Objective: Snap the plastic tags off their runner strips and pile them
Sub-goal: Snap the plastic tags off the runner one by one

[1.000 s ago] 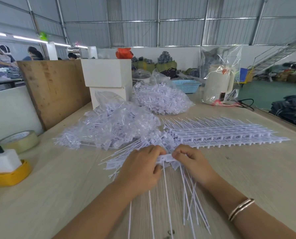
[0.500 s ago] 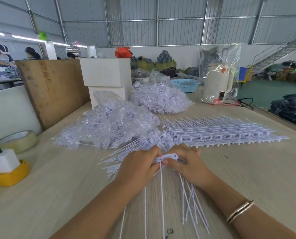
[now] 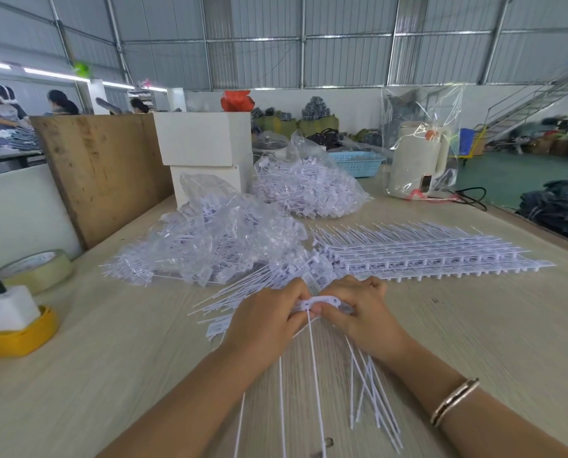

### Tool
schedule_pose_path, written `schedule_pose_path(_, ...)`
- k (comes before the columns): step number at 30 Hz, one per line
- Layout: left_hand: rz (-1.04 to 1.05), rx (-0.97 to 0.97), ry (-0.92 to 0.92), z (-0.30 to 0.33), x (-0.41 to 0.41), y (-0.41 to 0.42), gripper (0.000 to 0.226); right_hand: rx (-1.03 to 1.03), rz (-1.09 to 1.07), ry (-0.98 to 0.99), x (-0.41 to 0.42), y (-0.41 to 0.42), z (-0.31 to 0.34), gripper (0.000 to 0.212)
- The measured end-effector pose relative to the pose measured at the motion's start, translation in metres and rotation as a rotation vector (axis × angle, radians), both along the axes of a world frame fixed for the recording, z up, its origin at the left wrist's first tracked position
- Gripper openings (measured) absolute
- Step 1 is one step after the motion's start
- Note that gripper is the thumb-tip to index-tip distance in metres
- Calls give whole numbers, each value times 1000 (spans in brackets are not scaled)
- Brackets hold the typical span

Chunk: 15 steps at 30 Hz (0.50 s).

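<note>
We see the left hand (image 3: 269, 320) and right hand (image 3: 363, 312) pinching one white strip (image 3: 322, 300) between them, knuckles up, just above the table (image 3: 111, 358). It looks light, thin and brittle (we judge), best gripped close to each tag. Loose tags (image 3: 243, 289) lie just beyond.

This is a factory or warehouse floor used for hand assembly and packing, under a corrugated metal roof (image 3: 342, 34) on steel beams. On the long wooden tabletop (image 3: 474, 325) lie clear bags of white plastic tags (image 3: 216, 236) and, to their right, stacked runner strips (image 3: 424, 256). Behind the tabletop other workers (image 3: 58, 102) sit at a bench at far left, and a metal staircase (image 3: 537, 100) rises at far right above dark bundled goods (image 3: 563, 206).
</note>
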<state>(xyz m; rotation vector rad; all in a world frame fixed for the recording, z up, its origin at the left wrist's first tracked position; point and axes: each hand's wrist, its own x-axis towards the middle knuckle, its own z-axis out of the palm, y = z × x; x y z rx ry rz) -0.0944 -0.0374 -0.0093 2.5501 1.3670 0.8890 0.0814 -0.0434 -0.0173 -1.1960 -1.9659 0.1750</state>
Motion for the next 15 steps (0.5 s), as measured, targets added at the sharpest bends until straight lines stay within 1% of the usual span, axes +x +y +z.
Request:
schedule_pose_path(2, -19, -72, -102, -1, 2, 0, 10, 25, -16, 25, -1, 0, 0, 16)
schedule_pose_path(4, -4, -106, -160, -2, 3, 0, 12, 8, -35, 73, -1, 1, 0, 17)
schedule_pose_path(7, 50, -57, -135, 0, -1, 2, 15, -46, -88, 136, 4, 3, 0, 26)
schedule_pose_path(10, 71, -32, -131, 2, -3, 2, 17, -105, -132, 168, 11, 5, 1, 22)
schedule_pose_path(12, 81, -22, -139, 4, -2, 1, 21, -140, -167, 65, 13, 7, 0, 16)
schedule_pose_path(15, 128, 18, -127, 7, -2, 1, 26, -145, -223, -170, 13, 9, -4, 15)
